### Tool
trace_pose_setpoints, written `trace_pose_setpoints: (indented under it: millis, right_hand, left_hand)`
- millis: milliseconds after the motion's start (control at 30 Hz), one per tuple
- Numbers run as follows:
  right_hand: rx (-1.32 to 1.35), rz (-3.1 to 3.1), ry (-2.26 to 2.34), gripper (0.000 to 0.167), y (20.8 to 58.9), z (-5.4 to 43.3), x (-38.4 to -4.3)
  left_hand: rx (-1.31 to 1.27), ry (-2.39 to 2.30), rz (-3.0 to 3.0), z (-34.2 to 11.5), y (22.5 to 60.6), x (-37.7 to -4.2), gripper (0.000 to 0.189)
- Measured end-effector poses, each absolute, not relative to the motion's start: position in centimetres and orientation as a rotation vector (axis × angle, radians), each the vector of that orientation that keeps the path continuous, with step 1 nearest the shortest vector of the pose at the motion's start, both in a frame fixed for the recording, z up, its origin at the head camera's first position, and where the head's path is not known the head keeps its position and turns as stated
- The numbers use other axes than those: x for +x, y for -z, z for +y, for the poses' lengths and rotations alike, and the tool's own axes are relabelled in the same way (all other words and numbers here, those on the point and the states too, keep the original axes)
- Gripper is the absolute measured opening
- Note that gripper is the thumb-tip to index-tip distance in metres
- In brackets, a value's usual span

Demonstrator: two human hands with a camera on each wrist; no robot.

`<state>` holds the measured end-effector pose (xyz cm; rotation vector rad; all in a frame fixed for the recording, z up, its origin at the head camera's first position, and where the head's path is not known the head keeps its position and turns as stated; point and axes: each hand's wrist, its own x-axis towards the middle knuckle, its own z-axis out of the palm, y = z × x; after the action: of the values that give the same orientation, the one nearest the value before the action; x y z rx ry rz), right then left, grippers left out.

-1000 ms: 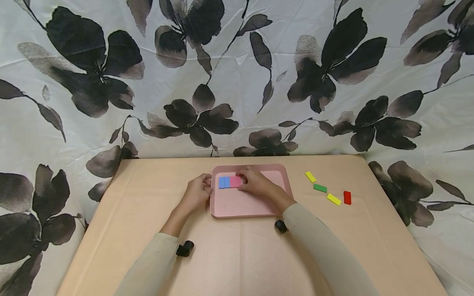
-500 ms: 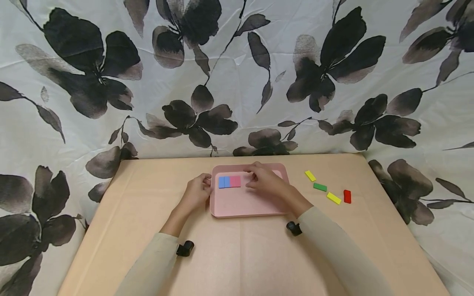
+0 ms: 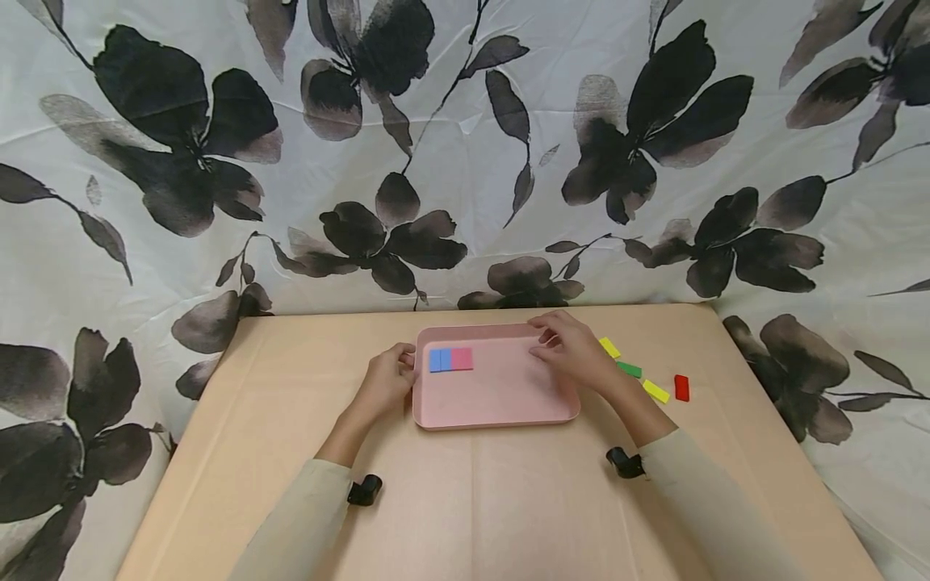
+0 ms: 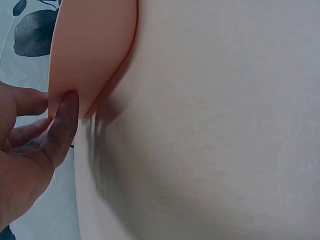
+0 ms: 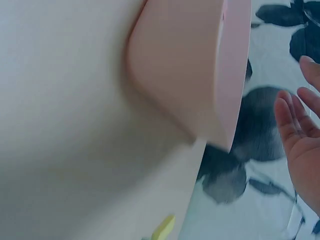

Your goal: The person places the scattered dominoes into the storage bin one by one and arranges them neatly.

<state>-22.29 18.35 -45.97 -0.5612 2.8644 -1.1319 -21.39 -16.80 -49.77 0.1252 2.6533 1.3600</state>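
Observation:
A shallow pink tray (image 3: pixel 494 403) lies on the table. Inside it, toward the upper left, two blue pieces (image 3: pixel 440 361) and a pink piece (image 3: pixel 461 359) form a flat row, side by side. My left hand (image 3: pixel 387 379) holds the tray's left edge; in the left wrist view its thumb (image 4: pixel 65 117) presses the outer wall and the other fingers are at the rim. Over the tray's right edge, my right hand (image 3: pixel 574 351) hovers with relaxed, slightly bent fingers and nothing in them. The right wrist view has this hand (image 5: pixel 305 140) apart from the tray.
Right of the tray lie two yellow pieces (image 3: pixel 656 392), a green piece (image 3: pixel 630 369) and a red piece (image 3: pixel 681 388). One yellow piece is partly behind the right hand. A floral cloth (image 3: pixel 508 161) hangs behind the table (image 3: pixel 472 500).
My right hand has let go of the pink piece and moved right, from the row to the tray's right edge. My left hand has stayed at the left edge.

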Motion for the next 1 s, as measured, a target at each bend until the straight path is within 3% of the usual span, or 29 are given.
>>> trace_pose_setpoints:
  millis: [567,1000]
  right_hand:
    - [-0.299,2.947,1.15,0.043,48.6,28.7,-22.1]
    - [-0.083,2.841,0.877,0.056,50.0,30.0,-22.3]
  left_hand:
    - [0.112,-1.359,2.643,-16.6,49.7,-21.4,0.043]
    - [0.125,-1.351,2.64,-17.1,49.6,-21.2,0.043]
